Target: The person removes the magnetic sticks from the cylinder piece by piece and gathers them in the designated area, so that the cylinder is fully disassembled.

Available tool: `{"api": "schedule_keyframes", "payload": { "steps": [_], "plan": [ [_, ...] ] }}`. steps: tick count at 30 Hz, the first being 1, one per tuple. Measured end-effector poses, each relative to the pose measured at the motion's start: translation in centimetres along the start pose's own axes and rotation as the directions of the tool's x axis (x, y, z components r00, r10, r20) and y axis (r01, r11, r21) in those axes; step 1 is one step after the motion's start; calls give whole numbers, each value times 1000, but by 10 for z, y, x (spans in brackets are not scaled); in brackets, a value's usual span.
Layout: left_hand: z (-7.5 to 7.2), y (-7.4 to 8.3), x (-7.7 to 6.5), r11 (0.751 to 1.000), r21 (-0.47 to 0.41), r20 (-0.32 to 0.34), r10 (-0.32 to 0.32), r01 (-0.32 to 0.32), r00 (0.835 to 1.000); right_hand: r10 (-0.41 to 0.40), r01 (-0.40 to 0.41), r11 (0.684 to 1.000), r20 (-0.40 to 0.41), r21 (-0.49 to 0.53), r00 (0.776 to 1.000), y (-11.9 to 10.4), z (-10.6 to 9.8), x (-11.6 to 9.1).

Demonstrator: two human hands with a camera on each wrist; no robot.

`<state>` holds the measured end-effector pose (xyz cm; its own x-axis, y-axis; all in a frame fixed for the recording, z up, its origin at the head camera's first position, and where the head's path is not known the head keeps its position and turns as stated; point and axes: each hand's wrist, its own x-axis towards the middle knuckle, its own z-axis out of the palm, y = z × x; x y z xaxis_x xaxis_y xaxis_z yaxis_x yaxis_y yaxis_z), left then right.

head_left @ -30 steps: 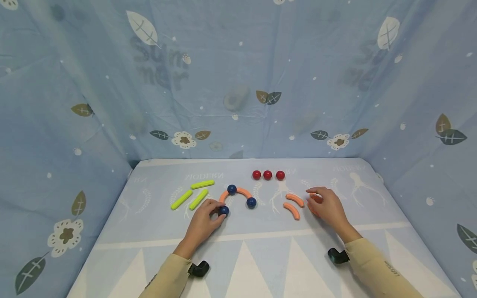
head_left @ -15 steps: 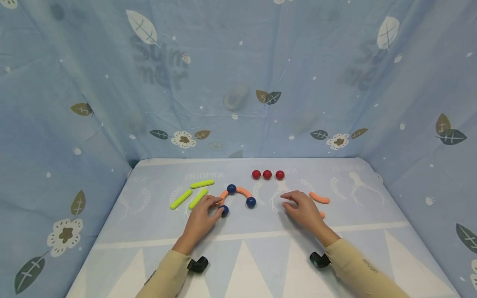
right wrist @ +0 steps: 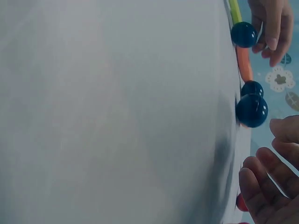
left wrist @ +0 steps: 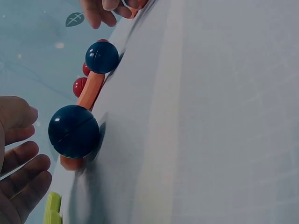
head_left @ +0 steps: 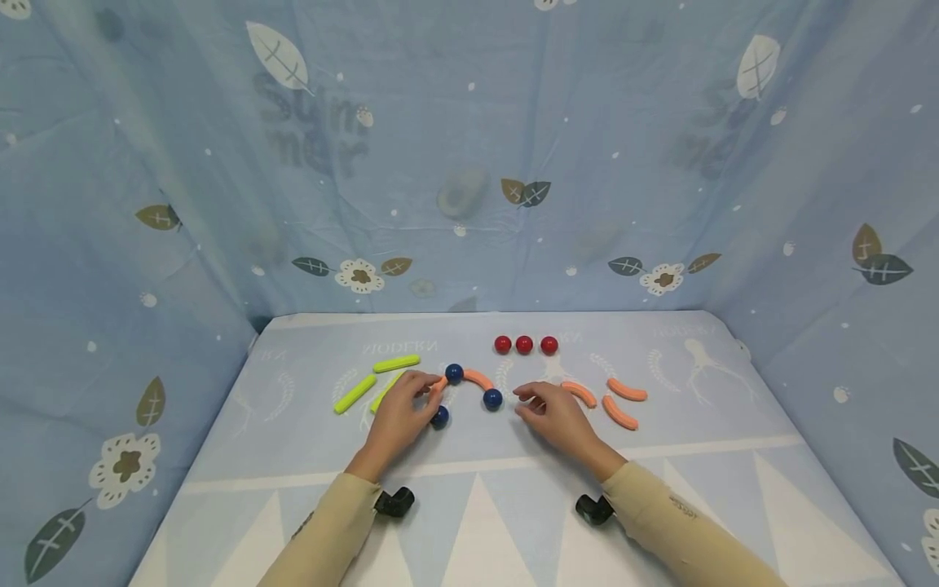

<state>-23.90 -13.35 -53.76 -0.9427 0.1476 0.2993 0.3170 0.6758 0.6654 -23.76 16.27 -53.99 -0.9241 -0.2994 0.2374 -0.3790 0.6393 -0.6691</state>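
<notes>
My left hand [head_left: 399,414] hovers with loosely bent fingers beside a dark blue ball [head_left: 439,418] and a curved orange stick [head_left: 440,384]. In the left wrist view a gap shows between its fingers and the nearest ball [left wrist: 73,131]. Another blue ball [head_left: 454,373] joins that stick to a second curved orange stick [head_left: 478,378], which ends at a third blue ball [head_left: 493,399]. Just right of this ball is my right hand [head_left: 561,417], its fingers loosely curved and holding nothing; the right wrist view shows its fingertips apart from the ball [right wrist: 252,110].
Right of my right hand lie loose orange curved sticks, one [head_left: 581,395] partly behind the hand, others [head_left: 627,390] farther right. Several yellow-green sticks [head_left: 355,395] lie left of my left hand. Three red balls [head_left: 524,345] line the back. A patterned blue curtain [head_left: 469,163] encloses the table.
My right hand has moved left from the loose orange sticks to beside the rightmost blue ball, uncovering sticks. My left hand has come off the front blue ball and shifted slightly back toward the orange stick.
</notes>
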Motion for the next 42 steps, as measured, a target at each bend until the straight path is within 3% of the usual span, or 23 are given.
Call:
{"api": "schedule_keyframes", "payload": {
  "steps": [8, 12, 19, 26, 33, 42],
  "plan": [
    [2, 1, 18, 998, 68, 18, 14, -15, 1000, 80, -82, 996, 45, 41, 996, -7, 16, 11],
    [2, -1, 27, 996, 86, 45, -17, 13, 999, 117, -120, 992, 68, 42, 991, -12, 21, 15],
    [3, -5, 37, 991, 111, 106, -89, 78, 990, 59, -59, 998, -12, -3, 998, -20, 29, 14],
    [5, -7, 43, 989, 116, 126, -106, 91, 986, -6, 6, 1000, -23, 4, 1000, -32, 37, 14],
    [8, -8, 50, 989, 106, 153, -123, 107, 981, 84, -88, 995, -96, -38, 992, -30, 40, 17],
    [11, -9, 57, 990, 87, 212, -129, 113, 969, 126, -125, 992, -69, 12, 990, -23, 39, 20]
  ]
}}
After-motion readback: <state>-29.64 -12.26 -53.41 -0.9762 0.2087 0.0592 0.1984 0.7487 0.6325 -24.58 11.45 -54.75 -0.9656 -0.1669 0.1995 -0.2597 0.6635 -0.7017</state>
